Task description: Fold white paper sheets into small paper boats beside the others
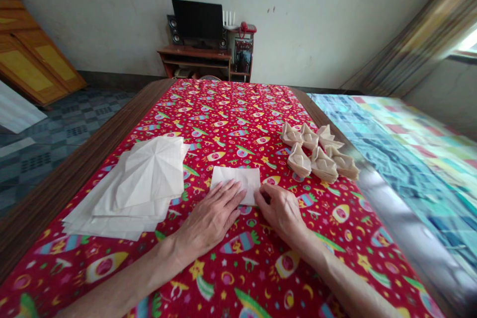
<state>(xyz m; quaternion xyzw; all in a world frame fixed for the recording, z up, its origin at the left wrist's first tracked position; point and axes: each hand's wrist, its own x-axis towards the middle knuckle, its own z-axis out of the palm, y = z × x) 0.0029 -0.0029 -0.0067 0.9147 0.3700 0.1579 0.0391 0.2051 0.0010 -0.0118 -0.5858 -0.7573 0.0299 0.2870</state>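
A small folded sheet of white paper [246, 179] lies on the red patterned cloth in front of me. My left hand [214, 208] rests flat across its left and lower part, fingers stretched out. At the paper's right edge is my right hand [281, 211], its fingers curled and thumb and forefinger pinched at the edge. To the left lies a loose stack of creased white paper sheets [149, 174]. Several folded, pointed paper pieces [299, 160] are nested in stacks, standing in two rows on the right.
The red cloth [231, 109] covers a wooden table [122, 124]. A bed with a blue patterned cover [372, 159] adjoins the right side. Beyond the far end stands a desk [197, 52] with a monitor [197, 20] and a red telephone [248, 28]. A wooden cabinet [35, 54] is at far left.
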